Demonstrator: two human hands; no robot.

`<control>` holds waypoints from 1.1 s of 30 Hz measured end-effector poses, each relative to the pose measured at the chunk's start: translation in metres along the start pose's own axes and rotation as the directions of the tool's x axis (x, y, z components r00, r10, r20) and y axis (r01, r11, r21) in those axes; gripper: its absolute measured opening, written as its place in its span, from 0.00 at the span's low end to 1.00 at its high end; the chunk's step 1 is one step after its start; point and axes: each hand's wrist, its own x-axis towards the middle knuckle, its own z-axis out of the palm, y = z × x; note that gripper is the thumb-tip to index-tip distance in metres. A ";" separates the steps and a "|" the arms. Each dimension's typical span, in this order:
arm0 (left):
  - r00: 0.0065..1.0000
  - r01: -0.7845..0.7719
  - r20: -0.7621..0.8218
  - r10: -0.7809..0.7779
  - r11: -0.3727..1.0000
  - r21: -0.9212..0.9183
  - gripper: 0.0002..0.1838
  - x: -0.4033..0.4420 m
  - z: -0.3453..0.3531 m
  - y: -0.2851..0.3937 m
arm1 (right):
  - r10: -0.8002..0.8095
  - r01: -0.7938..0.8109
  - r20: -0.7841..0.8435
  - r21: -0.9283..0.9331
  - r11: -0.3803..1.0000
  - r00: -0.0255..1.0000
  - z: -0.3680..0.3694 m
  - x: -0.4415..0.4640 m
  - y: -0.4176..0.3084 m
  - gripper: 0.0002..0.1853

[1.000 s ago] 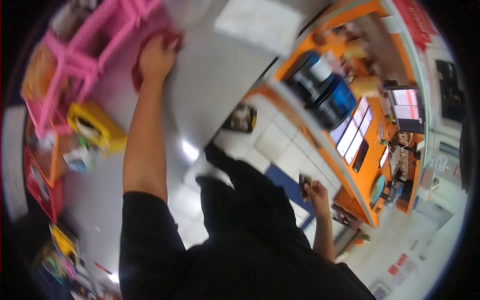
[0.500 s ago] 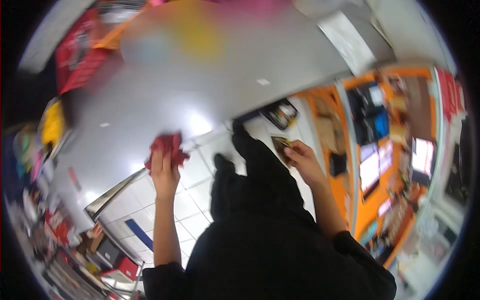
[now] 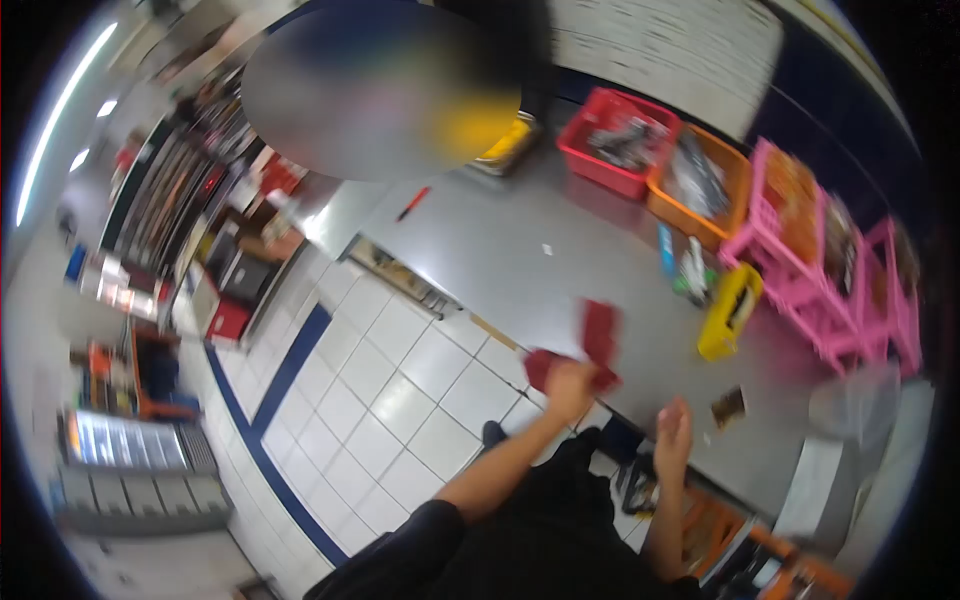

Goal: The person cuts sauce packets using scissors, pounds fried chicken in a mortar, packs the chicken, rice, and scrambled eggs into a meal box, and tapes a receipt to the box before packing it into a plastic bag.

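Note:
A dark red cloth [image 3: 601, 335] is bunched in my left hand [image 3: 570, 392], whose fingers are closed around it at the table's front edge. Part of the cloth sticks up over the grey metal table [image 3: 470, 250]. My right hand [image 3: 673, 438] is slightly blurred, its fingers stretched upward, with nothing visible in it. A little to its right, apart from the fingers, a small dark brown packet [image 3: 729, 408] appears against the tabletop.
Along the back stand a red basket [image 3: 610, 175], an orange basket [image 3: 735, 215] and pink baskets [image 3: 835, 315], with packets inside. A yellow object [image 3: 730, 312] lies before them. A red pen-like item [image 3: 413, 203] is farther left. White floor tiles [image 3: 400, 390] carry blue stripes.
The view has swung left, bringing the baskets into sight. The small packet has left my right hand and is now over the table. My left hand still grips the cloth.

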 end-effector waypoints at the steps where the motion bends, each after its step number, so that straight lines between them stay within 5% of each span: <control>1: 0.995 0.090 0.082 -0.062 0.912 -0.399 0.15 -0.012 0.008 0.021 | 0.013 -0.033 0.107 0.188 0.982 0.994 0.022 0.001 -0.012 0.28; 3: 0.897 0.430 0.438 -0.064 0.360 -0.828 0.20 -0.016 0.002 0.044 | 0.000 -0.089 0.244 0.352 0.932 0.970 0.061 0.000 -0.031 0.27; 4: 0.910 0.407 0.407 -0.080 0.351 -0.843 0.20 -0.011 -0.018 0.034 | 0.016 -0.178 0.302 0.518 0.837 0.953 0.075 0.001 -0.036 0.26; 5: 0.860 0.507 0.511 0.006 0.103 -0.856 0.24 -0.015 -0.041 0.017 | 0.036 -0.270 0.349 0.652 0.708 0.937 0.085 0.003 -0.040 0.25; 6: 0.794 0.607 0.590 0.146 -0.140 -0.782 0.27 -0.020 -0.081 0.011 | 0.120 -0.308 0.330 0.604 0.735 0.936 0.095 0.010 -0.043 0.21; 10: 0.810 0.583 0.555 -0.191 0.364 -0.726 0.32 -0.063 -0.187 -0.094 | 0.025 -0.010 -0.069 0.214 0.977 0.997 0.130 0.096 -0.056 0.17; 13: 0.750 0.599 0.453 -0.482 0.205 -0.774 0.32 -0.111 -0.239 -0.181 | -0.269 0.232 -0.266 -0.162 0.959 0.926 0.149 0.182 -0.097 0.23; 14: 0.729 0.572 0.401 -0.554 0.170 -0.803 0.32 -0.127 -0.247 -0.214 | -0.274 0.236 -0.276 -0.163 0.958 0.921 0.160 0.202 -0.094 0.23; 16: 0.682 0.557 0.357 -0.638 0.138 -0.819 0.32 -0.149 -0.279 -0.250 | -0.392 0.224 -0.138 -0.630 0.743 0.910 0.212 0.252 -0.110 0.30; 17: 0.612 0.560 0.330 -0.719 0.099 -0.823 0.32 -0.163 -0.294 -0.262 | -0.419 0.282 -0.083 -0.622 0.730 0.904 0.243 0.262 -0.123 0.30; 19: 0.575 0.555 0.291 -0.765 0.103 -0.825 0.32 -0.188 -0.320 -0.280 | -0.052 -0.244 -0.296 -0.864 0.441 0.954 0.293 0.246 -0.138 0.36; 21: 0.574 0.534 0.287 -0.767 0.084 -0.841 0.30 -0.198 -0.341 -0.297 | -0.128 -0.049 -0.127 -0.873 0.485 0.984 0.326 0.232 -0.113 0.35; 24: 0.588 0.539 0.345 -0.731 0.037 -0.841 0.35 -0.193 -0.347 -0.318 | -0.409 0.349 0.141 -0.795 0.496 0.902 0.362 0.184 -0.085 0.29; 26: 0.665 0.542 0.380 -0.643 0.066 -0.837 0.36 -0.170 -0.345 -0.326 | -0.232 0.238 0.092 -0.619 0.748 0.968 0.395 0.118 -0.152 0.22; 27: 0.708 0.540 0.385 -0.592 0.104 -0.835 0.36 -0.150 -0.345 -0.324 | -0.310 0.332 0.129 -0.230 0.915 0.942 0.416 0.110 -0.147 0.22; 28: 0.746 0.536 0.388 -0.541 0.141 -0.833 0.36 -0.127 -0.349 -0.318 | 0.077 -0.124 0.225 0.203 0.971 0.971 0.445 0.080 -0.182 0.23; 29: 0.729 0.514 0.382 -0.569 0.085 -0.854 0.35 -0.103 -0.351 -0.309 | 0.055 -0.131 0.329 0.213 0.968 0.943 0.470 0.071 -0.174 0.23; 30: 0.707 0.491 0.378 -0.597 0.031 -0.870 0.35 -0.082 -0.350 -0.302 | 0.115 -0.113 0.471 -0.033 0.993 0.875 0.489 0.056 -0.185 0.25; 31: 0.709 0.494 0.379 -0.595 0.035 -0.869 0.35 -0.064 -0.340 -0.306 | -0.126 -0.060 0.614 0.273 0.960 0.779 0.519 0.034 -0.220 0.29; 32: 0.766 0.319 0.339 -0.547 -0.135 -0.938 0.35 -0.044 -0.327 -0.318 | -0.110 -0.344 0.836 0.336 0.877 0.538 0.530 0.033 -0.259 0.35; 33: 0.813 0.137 0.281 -0.509 -0.303 -0.943 0.35 -0.031 -0.325 -0.331 | -0.120 -0.379 0.814 0.388 0.840 0.568 0.549 0.048 -0.275 0.32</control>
